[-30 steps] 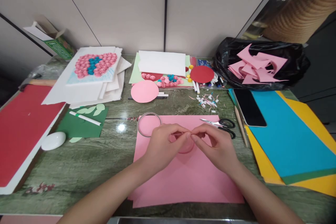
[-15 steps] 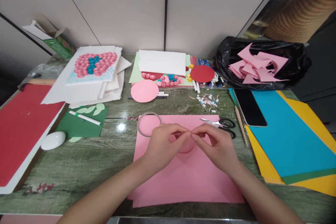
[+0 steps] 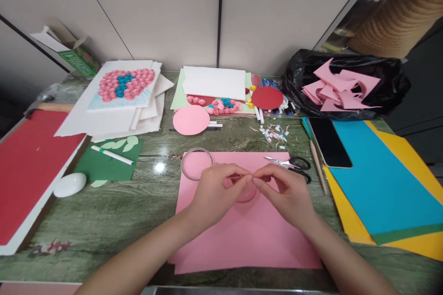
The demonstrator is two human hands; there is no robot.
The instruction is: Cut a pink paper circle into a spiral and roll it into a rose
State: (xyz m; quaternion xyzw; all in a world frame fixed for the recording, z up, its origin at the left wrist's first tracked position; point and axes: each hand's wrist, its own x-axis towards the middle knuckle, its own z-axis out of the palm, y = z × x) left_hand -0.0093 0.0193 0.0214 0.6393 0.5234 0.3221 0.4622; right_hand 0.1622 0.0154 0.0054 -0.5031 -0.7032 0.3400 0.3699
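Observation:
My left hand (image 3: pixel 221 189) and my right hand (image 3: pixel 285 189) meet fingertip to fingertip above a sheet of pink paper (image 3: pixel 242 244). Both are closed in a pinch on a curled pink paper strip (image 3: pixel 246 193), whose loop hangs below the fingers; its pinched end is mostly hidden. Just left of my left hand, a round ring (image 3: pixel 182 166) lies on the pink sheet's far corner. Behind my right hand rest scissors (image 3: pixel 287 162) with black handles, blades pointing left.
Paper scraps (image 3: pixel 275 133) lie beyond the scissors. A phone (image 3: pixel 328 143) and a wooden stick (image 3: pixel 317 166) are by blue paper (image 3: pixel 384 179) at right. A black bag (image 3: pixel 297 73) holds pink offcuts. A pink paper circle (image 3: pixel 191 120) and a rosette picture (image 3: pixel 124 85) sit farther back.
Hardly anything differs. Both hands keep their pinch in the same place, and the view has shifted very slightly.

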